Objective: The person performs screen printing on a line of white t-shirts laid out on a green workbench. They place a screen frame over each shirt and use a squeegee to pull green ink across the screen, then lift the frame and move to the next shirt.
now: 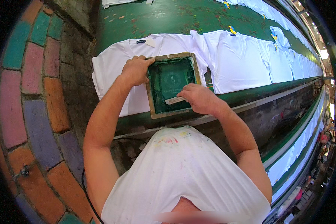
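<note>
A wooden-framed printing screen with dark green mesh lies on a white T-shirt spread on the green table. A pale round design with lettering shows in the mesh. My left hand is closed on the frame's left side near its far corner, thumb along the top edge. In my right hand is a squeegee with a pale handle, held over the lower part of the mesh inside the frame. The squeegee's blade edge is hard to make out.
More white T-shirts lie in a row along the long green table to the right, some with blue-and-yellow tags. Another shirt-covered table runs at the lower right. A painted brick wall stands on the left, with a black cable near my left arm.
</note>
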Demonstrator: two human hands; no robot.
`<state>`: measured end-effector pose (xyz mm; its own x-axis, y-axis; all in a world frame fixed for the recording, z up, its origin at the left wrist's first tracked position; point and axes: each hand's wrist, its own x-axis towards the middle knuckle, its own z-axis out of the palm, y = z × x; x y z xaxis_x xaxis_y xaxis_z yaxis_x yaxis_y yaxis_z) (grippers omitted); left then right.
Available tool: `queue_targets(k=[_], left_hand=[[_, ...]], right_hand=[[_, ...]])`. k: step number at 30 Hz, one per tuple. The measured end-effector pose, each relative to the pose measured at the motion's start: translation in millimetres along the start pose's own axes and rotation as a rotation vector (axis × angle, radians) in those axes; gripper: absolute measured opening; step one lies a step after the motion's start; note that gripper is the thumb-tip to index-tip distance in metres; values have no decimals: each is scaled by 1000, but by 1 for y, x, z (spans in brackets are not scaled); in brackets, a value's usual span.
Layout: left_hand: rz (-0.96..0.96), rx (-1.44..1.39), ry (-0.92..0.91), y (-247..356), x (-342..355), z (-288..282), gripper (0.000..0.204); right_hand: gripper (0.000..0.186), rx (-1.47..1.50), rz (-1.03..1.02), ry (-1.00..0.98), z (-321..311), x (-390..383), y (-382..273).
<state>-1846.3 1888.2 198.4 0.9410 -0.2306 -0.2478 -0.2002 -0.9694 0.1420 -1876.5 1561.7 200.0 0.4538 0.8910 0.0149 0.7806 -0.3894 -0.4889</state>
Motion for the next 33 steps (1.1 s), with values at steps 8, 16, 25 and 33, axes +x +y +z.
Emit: queue_targets(k=[8,16,25,33], left_hand=[[-26,12,-26,2,4,2,102],[-49,58,-35,7,5,0,103],[-37,75,11,6,3,2,89],[-55,46,20,6,4,6,93]], right_hand=[[41,36,66,-65,-15,38,40],[46,-78,80,147,-14,79,64],[58,-118,34,212,24,28,20],[54,-93,-8,154,37,-18,-17]])
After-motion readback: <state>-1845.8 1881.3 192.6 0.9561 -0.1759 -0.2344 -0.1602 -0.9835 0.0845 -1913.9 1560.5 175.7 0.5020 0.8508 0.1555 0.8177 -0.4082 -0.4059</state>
